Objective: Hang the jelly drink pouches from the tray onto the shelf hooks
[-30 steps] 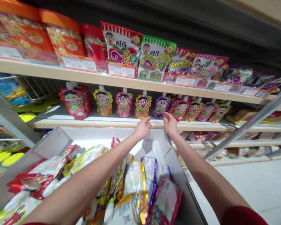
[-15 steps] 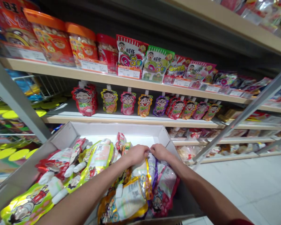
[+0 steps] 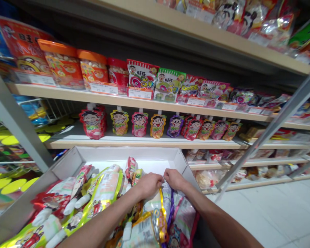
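Both hands are close together over an open white cardboard box [image 3: 129,154] full of spouted jelly pouches. My left hand [image 3: 151,185] is closed, its curled fingers at the top of an orange-edged pouch [image 3: 153,206]. My right hand [image 3: 175,179], a little apart from it, is pinched at the top of a purple-edged pouch [image 3: 167,194]. The fingers hide the spouts there. A pink pouch [image 3: 183,217] lies below my right wrist. Yellow-green pouches [image 3: 107,187] and red ones [image 3: 55,193] lie to the left of my left hand.
Just beyond the box, a shelf [image 3: 144,142] carries a row of upright pouches, with a red one [image 3: 93,122] at the left. Above are candy bags [image 3: 142,77] and orange-lidded jars [image 3: 62,65]. Slanted metal posts [image 3: 271,127] stand at both sides. Tiled floor [image 3: 271,213] shows at right.
The view has tilted up, so shelves and box sit lower in the picture. Both hands stay at the pouch tops, with little visible movement against the box.
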